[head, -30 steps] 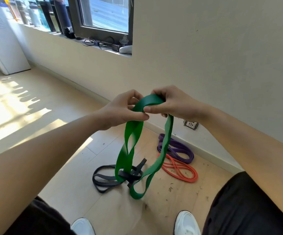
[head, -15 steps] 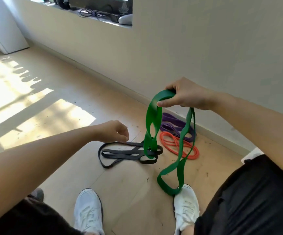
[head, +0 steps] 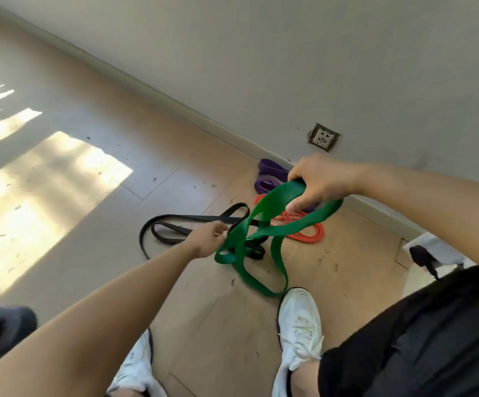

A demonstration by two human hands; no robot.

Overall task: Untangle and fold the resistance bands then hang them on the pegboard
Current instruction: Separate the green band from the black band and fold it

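right of centre, the right hand (head: 318,181) is gripping the top of the green band (head: 274,200), whose loops are hanging at frame centre, while the left hand (head: 207,239), fingers curled, is touching a lower loop, pinching or not i cannot tell.

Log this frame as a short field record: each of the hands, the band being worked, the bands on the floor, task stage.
right hand: raised, grips the top of the green flat rubber resistance band
left hand: lower, at that band's twisted loops; grip unclear
band state: hangs twisted, lowest loop near the white right shoe
on floor: black flat rubber band, thin orange rubber band, wide purple rubber band by the wall
pegboard: not in view
stage: untangling; green band not yet folded
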